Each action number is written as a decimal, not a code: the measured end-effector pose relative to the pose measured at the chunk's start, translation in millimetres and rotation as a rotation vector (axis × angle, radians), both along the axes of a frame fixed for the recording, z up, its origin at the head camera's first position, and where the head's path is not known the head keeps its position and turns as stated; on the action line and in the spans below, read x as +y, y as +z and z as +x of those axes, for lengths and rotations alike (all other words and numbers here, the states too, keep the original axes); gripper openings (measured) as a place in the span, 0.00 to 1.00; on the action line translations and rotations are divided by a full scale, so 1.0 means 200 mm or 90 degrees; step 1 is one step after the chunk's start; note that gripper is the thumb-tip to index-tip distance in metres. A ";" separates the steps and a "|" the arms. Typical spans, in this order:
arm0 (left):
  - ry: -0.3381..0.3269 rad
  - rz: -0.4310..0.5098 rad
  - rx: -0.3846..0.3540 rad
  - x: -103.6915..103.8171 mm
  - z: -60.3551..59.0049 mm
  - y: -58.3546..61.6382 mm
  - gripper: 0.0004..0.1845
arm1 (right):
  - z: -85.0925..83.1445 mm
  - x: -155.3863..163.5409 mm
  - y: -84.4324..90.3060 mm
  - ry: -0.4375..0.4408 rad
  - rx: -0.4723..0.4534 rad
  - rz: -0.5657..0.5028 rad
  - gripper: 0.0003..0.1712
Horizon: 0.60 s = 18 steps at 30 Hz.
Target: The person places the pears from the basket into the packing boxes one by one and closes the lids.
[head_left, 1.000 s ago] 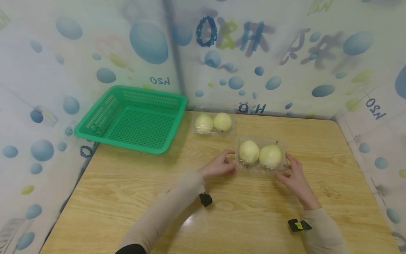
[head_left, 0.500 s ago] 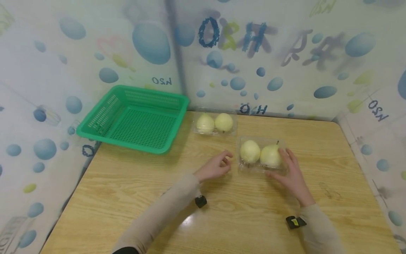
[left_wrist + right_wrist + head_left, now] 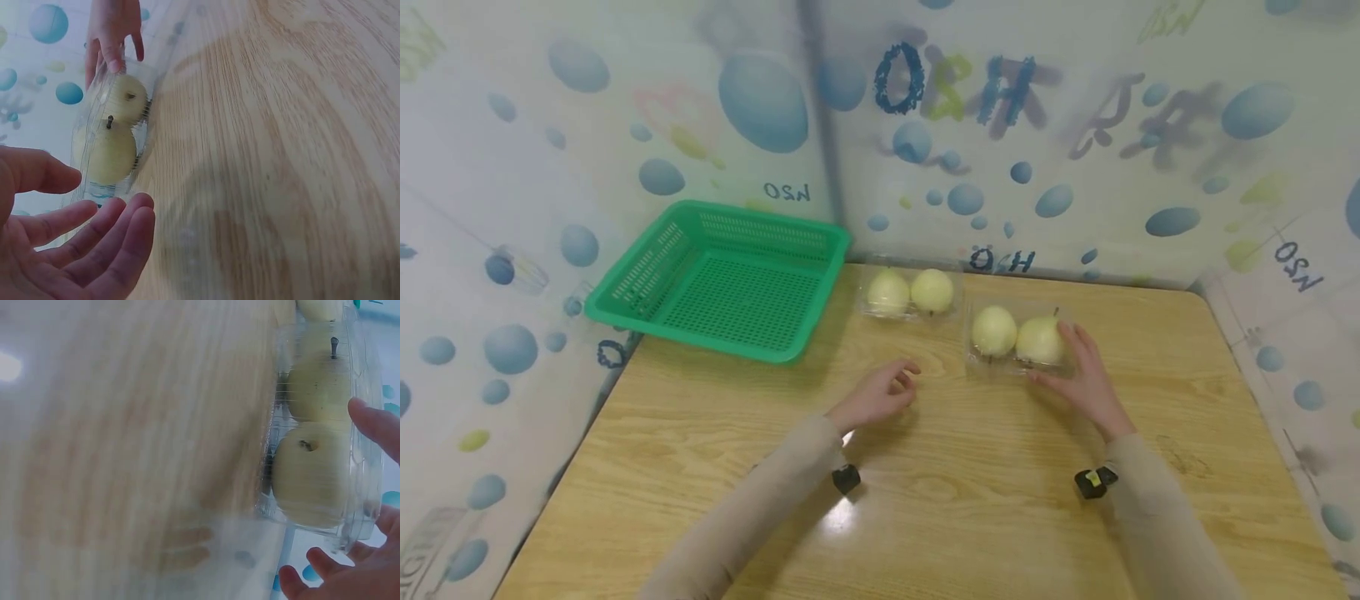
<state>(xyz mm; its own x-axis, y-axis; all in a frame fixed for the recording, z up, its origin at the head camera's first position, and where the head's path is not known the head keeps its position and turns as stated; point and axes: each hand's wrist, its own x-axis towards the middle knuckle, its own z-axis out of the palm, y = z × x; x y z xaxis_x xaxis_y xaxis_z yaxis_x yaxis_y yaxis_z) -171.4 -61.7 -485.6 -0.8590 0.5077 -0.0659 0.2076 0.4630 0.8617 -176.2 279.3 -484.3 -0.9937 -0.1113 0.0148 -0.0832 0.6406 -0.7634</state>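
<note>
Two clear packs of pears sit near the back of the desk [image 3: 925, 467], and the green basket [image 3: 722, 279] off to the left holds nothing so far. Judging from that, neither pack has gone anywhere yet; whatever sorting is in hand looks barely begun.

The right hand [image 3: 1086, 379] is at the near pack [image 3: 1017, 337], which lies on the desk just right of the far pack [image 3: 912, 292] and a little closer to the person. Its fingers lie fairly straight along the pack's right end and top, touching the plastic, not wrapped round it; the right wrist view shows fingertips against the lid.

The left hand [image 3: 880, 396] hovers above the desk, apart from the near pack, released, fingers loosely bent and holding nothing.
</note>
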 end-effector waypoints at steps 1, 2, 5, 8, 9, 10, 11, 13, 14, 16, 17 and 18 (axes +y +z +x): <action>0.004 0.000 -0.001 -0.01 0.00 0.00 0.18 | -0.02 0.00 0.01 0.001 -0.005 0.002 0.58; 0.007 0.000 0.002 -0.02 0.00 0.00 0.18 | -0.04 0.00 0.01 0.004 -0.006 0.007 0.58; 0.014 -0.001 0.007 -0.04 0.00 0.00 0.17 | -0.09 0.00 0.03 0.007 -0.008 0.013 0.58; 0.018 -0.002 0.012 -0.06 0.01 0.00 0.17 | -0.13 0.00 0.03 0.010 -0.005 0.015 0.57; 0.021 -0.002 0.014 -0.07 0.01 0.00 0.17 | -0.14 0.00 0.04 0.009 -0.008 0.012 0.57; 0.022 -0.006 0.017 -0.08 0.01 0.00 0.17 | -0.16 0.00 0.04 0.009 -0.010 0.010 0.57; 0.022 -0.008 0.020 -0.08 0.01 0.00 0.17 | -0.17 0.00 0.04 0.009 -0.012 0.010 0.57; 0.024 -0.010 0.033 -0.10 0.01 0.00 0.16 | -0.19 0.00 0.05 0.010 -0.014 0.009 0.57; 0.025 -0.014 0.038 -0.10 0.01 0.00 0.16 | -0.21 -0.01 0.05 0.010 -0.015 0.011 0.57; 0.025 -0.017 0.045 -0.12 0.01 0.00 0.16 | -0.23 -0.01 0.05 0.011 -0.017 0.013 0.58; 0.024 -0.016 0.047 -0.12 0.01 0.00 0.16 | -0.24 -0.01 0.05 0.011 -0.019 0.014 0.58; 0.023 -0.015 0.051 -0.13 0.01 0.00 0.16 | -0.25 -0.01 0.05 0.012 -0.020 0.015 0.58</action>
<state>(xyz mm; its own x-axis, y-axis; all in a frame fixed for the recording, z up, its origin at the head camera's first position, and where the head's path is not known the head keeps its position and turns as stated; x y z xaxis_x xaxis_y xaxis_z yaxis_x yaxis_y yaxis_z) -170.1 -86.9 -484.8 -0.8799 0.4752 -0.0075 0.2580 0.4909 0.8321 -226.0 277.1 -473.4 -0.9913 -0.1305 -0.0195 -0.0717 0.6570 -0.7505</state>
